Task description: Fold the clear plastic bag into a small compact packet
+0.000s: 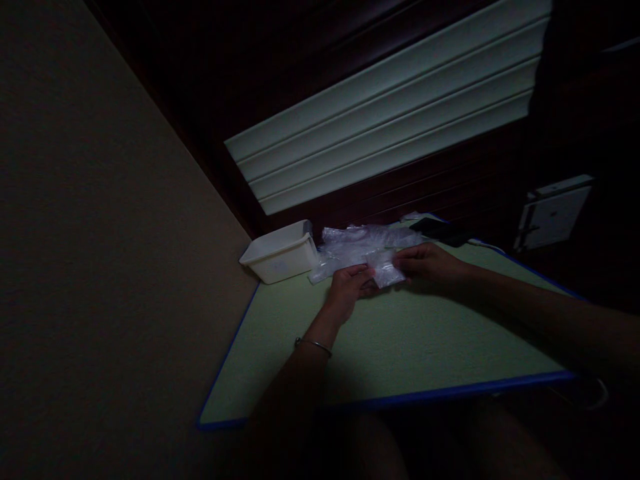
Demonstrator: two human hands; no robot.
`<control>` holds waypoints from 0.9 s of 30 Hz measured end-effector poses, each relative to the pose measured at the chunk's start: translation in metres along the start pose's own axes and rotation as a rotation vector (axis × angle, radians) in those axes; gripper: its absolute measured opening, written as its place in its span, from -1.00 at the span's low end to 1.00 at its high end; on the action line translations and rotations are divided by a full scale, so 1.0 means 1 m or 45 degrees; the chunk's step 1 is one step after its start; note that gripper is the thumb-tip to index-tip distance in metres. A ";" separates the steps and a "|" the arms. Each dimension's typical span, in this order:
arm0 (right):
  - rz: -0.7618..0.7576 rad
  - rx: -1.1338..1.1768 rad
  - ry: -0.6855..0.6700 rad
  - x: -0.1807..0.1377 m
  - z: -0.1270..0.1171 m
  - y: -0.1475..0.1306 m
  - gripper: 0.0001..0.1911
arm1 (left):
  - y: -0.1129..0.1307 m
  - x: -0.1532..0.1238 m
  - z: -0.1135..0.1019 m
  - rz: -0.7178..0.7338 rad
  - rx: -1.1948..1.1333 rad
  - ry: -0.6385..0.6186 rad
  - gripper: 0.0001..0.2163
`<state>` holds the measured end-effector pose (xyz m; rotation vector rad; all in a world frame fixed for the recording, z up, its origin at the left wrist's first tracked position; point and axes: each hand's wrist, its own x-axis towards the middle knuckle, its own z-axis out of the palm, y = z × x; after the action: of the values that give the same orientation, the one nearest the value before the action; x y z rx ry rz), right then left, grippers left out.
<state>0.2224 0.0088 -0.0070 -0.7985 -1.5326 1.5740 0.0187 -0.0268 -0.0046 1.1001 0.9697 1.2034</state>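
From the head view, my left hand (347,288) and right hand (431,265) each pinch an edge of a small clear plastic bag (386,272), just right of the white bin (281,252) on the green surface (400,340). I should keep both grips light and level. Dim light hides the bag's contents and my fingertips.

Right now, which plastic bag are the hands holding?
The small clear bag, pinched between the left hand and right hand; the other bags lie heaped behind, untouched.
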 end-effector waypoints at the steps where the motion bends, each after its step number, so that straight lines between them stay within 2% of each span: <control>1: -0.001 0.012 0.009 0.001 0.000 0.000 -0.71 | 0.001 0.000 0.000 -0.004 -0.010 0.001 -0.71; 6: -0.023 0.005 0.050 0.004 -0.001 -0.002 -0.75 | 0.002 0.001 0.001 -0.011 -0.028 0.031 -0.75; 18: -0.045 -0.053 0.070 0.000 0.002 -0.004 -0.83 | 0.002 0.000 -0.004 0.006 0.075 -0.013 -0.79; 23: -0.103 -0.214 0.066 0.002 -0.001 -0.004 -0.88 | 0.002 0.002 -0.007 0.033 0.094 -0.006 -0.79; 27: -0.175 -0.108 0.083 0.006 -0.005 -0.003 -0.87 | 0.002 0.003 -0.005 0.077 0.115 0.014 -0.76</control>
<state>0.2242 0.0163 -0.0041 -0.7669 -1.5814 1.3788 0.0134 -0.0234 -0.0040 1.2025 1.0136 1.2250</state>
